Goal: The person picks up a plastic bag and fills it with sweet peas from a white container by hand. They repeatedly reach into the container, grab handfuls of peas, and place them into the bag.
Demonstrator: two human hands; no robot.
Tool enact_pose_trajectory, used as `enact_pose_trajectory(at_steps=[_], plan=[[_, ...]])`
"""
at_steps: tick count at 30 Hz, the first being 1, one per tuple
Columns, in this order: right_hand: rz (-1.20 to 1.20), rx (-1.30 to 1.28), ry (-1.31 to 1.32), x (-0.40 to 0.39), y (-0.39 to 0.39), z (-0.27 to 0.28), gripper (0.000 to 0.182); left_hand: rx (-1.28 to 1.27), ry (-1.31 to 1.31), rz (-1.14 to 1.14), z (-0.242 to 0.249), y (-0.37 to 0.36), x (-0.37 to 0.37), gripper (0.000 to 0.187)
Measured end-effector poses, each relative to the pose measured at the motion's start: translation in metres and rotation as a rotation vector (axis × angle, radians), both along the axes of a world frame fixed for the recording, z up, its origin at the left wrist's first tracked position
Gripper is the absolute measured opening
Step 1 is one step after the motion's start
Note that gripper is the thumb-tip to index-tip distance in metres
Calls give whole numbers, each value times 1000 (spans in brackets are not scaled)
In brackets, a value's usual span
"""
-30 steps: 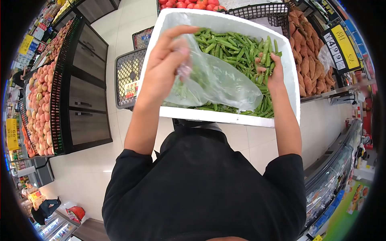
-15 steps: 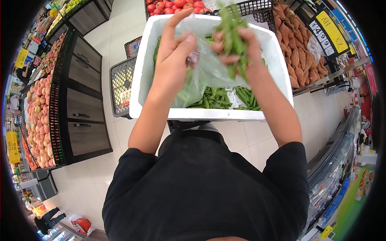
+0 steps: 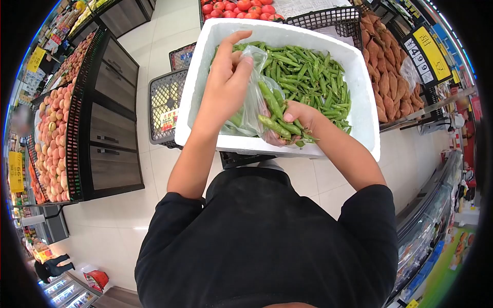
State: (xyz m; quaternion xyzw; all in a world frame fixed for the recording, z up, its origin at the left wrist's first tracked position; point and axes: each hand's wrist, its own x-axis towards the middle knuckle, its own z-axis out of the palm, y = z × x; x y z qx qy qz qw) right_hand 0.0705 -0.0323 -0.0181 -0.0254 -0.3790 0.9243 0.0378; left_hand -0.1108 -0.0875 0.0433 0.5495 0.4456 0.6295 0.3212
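Note:
A white foam box (image 3: 359, 82) full of green pea pods (image 3: 308, 77) stands in front of me. My left hand (image 3: 226, 82) pinches the rim of a clear plastic bag (image 3: 254, 105) and holds it up over the box's near left part. My right hand (image 3: 298, 118) is pushed into the bag's mouth, closed on a bunch of pea pods (image 3: 275, 126). Some pods lie inside the bag.
Tomatoes (image 3: 239, 6) lie in a crate behind the box. Sweet potatoes (image 3: 387, 77) with a yellow price sign (image 3: 429, 49) are on the right. Black plastic crates (image 3: 164, 102) stand left of the box. A peach display (image 3: 51, 133) lines the far left aisle.
My right hand lifted a handful of pods out of the box, raised it, then came down into the bag's mouth. My left hand kept holding the bag.

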Motion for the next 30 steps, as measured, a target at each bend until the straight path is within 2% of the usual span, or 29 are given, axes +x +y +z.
enact_pose_trajectory(at_steps=[1, 3, 4, 5, 7, 8, 9, 11, 12, 15, 17, 20, 21, 23, 25, 27, 28, 30], plan=[[-1, 1, -1, 2, 4, 0, 45, 1, -1, -1, 2, 0, 0, 37], [-17, 5, -224, 7, 17, 1, 42, 5, -107, 5, 11, -2, 4, 36], [-200, -34, -268, 8, 18, -5, 36, 4, -107, 2, 13, -1, 4, 36], [-203, -34, -268, 8, 19, -5, 36, 28, -117, -19, 15, 1, 3, 35], [-463, -81, -358, 5, 24, -5, 41, 55, -124, -40, 17, 3, 3, 35], [-436, -94, -277, 10, 32, -11, 33, 41, -140, -30, 18, 4, 2, 35], [-435, -93, -275, 13, 36, -6, 33, 25, -156, -21, 18, 4, 1, 35], [-654, -27, -223, 20, 41, 6, 28, 27, -206, -21, 16, 6, -3, 35], [-671, -128, -173, 24, 48, 8, 26, 25, -259, -22, 13, 7, -5, 35], [-694, -218, -35, 34, 59, 17, 24, -1, -218, -52, 11, 6, -17, 37], [-658, -160, -26, 39, 62, 16, 23, 4, -244, -41, 12, 9, -16, 36], [-688, -199, -290, 31, 52, 16, 24, 21, -317, -38, 11, 14, -12, 35], [-689, -200, -290, 27, 52, 13, 24, 0, -310, -26, 11, 16, -9, 33], [-599, -434, -467, 21, 55, -2, 22, -24, -303, -12, 9, 20, -3, 31], [-568, -440, -441, 14, 48, -5, 22, -98, -273, -31, 3, 26, 2, 30], [-684, -351, -362, 8, 37, -3, 26, -96, -298, -26, -6, 31, 3, 29], [-623, -347, -299, 11, 39, -7, 28, -86, -315, -32, -9, 33, 1, 29], [-659, -315, -287, 10, 34, -4, 29, -77, -331, -37, -11, 34, -2, 29]])
